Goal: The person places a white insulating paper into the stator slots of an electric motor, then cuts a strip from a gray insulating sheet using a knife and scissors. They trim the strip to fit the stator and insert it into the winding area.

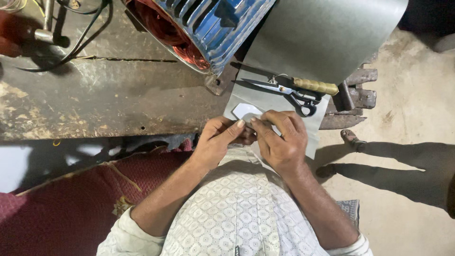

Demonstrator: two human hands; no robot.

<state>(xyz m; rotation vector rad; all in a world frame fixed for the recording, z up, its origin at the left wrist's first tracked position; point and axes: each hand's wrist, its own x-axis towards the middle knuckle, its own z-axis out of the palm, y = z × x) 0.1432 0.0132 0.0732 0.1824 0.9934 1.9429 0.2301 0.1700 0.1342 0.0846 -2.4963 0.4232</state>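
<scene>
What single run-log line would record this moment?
left hand: holding small white piece | right hand: pinching same piece | scissors: lying on grey sheet

A blue ribbed motor housing with copper windings showing inside lies on the worn, stained table, and black cables curl over the table's far left part near a metal fitting. Black scissors with one yellow-wrapped handle lie open beside the motor housing, just in front of a rusty metal bracket. A dark red cloth spreads below the table edge, and on the sandy floor to the right stand another person's sandalled feet.
</scene>
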